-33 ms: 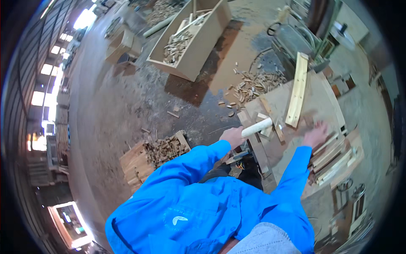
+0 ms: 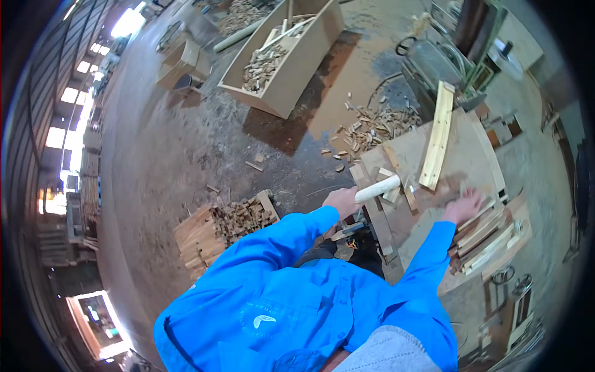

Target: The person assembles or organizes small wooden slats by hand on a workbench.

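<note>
My left hand (image 2: pixel 340 202) is closed around the near end of a pale round wooden rod (image 2: pixel 379 188), whose other end reaches over the left edge of the worktable (image 2: pixel 414 234). Small wood blocks (image 2: pixel 392 194) lie under and beside that far end. Out over the right part of the table is my right hand (image 2: pixel 462 207), fingers stretched out and slightly blurred, with nothing visible in them. Closest to it is a stack of wooden strips (image 2: pixel 482 239) at the table's right side. A curved pale board with dark holes (image 2: pixel 437 136) lies farther back on the table.
Offcuts (image 2: pixel 378 127) litter the floor beyond the table. A long wooden bin (image 2: pixel 297 87) with scraps stands farther off. Left of me sits a pile of stacked wood pieces (image 2: pixel 226 226). A machine (image 2: pixel 437 65) stands behind the table, and handwheels (image 2: pixel 503 274) are at the right.
My right hand has come slightly nearer to me, beside the strips, and looks less blurred. The left hand keeps its hold on the rod. The whole view has shifted a little.
</note>
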Tool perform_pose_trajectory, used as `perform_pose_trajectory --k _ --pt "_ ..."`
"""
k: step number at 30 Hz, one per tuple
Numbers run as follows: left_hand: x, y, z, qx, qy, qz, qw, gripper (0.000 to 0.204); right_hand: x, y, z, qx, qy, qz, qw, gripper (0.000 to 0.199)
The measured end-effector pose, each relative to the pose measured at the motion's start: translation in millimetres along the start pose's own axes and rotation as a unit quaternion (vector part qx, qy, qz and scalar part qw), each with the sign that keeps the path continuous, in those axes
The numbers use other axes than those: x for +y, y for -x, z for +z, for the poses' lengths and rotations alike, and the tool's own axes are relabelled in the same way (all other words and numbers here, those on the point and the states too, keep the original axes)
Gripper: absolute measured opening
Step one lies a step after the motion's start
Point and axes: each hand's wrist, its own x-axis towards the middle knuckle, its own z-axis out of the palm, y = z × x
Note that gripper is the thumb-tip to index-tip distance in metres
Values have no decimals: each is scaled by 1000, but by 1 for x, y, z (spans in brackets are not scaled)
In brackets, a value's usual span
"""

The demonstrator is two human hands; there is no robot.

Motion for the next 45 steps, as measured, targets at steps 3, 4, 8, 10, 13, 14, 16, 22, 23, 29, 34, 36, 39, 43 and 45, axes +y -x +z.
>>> perform_pose_trajectory --k 3,4,8,10,13,14,16,22,23,29,34,36,39,43,45 --pt "-7 15 -8 1 -4 12 1000 45 -7 27 20 19 106 -47 993 42" --pt "-7 20 -9 -3 1 17 1000 45 -13 39 41 -90 152 -30 984 44" --pt "-23 29 -4 -35 6 4 999 45 -49 174 177 -490 199 -173 831 76" --pt "-27 29 -3 -40 -1 10 999 46 -68 204 187 -496 251 -269 787 75" --pt "-29 25 0 -64 -5 -6 998 50 -38 193 160 -462 294 -309 778 69" --pt "-27 22 -3 -75 -27 -11 997 51 -24 182 140 -450 320 -311 773 65" --pt "-48 20 6 -26 -16 -6 1000 44 2 179 87 -428 402 -268 764 61" --pt "-27 26 -9 6 -50 7 999 48 -4 129 -77 -251 592 -259 721 66" --pt "-25 24 -6 3 -53 10 999 48 -11 121 -95 -241 598 -253 721 66" --pt "-20 33 0 -7 -50 12 999 48 -33 105 -128 -144 743 -258 600 68" --pt "-15 35 0 -10 -51 14 999 48 -29 102 -120 -150 751 -258 590 67" --pt "-15 35 0 -6 -44 16 999 48 -28 100 -123 -156 730 -270 609 66" --pt "-16 34 -2 -9 -54 -4 998 48 -36 85 -131 -128 698 -339 618 66" --pt "-17 35 -8 -5 -47 -9 999 48 -51 70 -138 -105 755 -261 593 60" --pt "-16 34 -7 2 -37 -11 999 48 -51 66 -141 -105 768 -260 575 56"
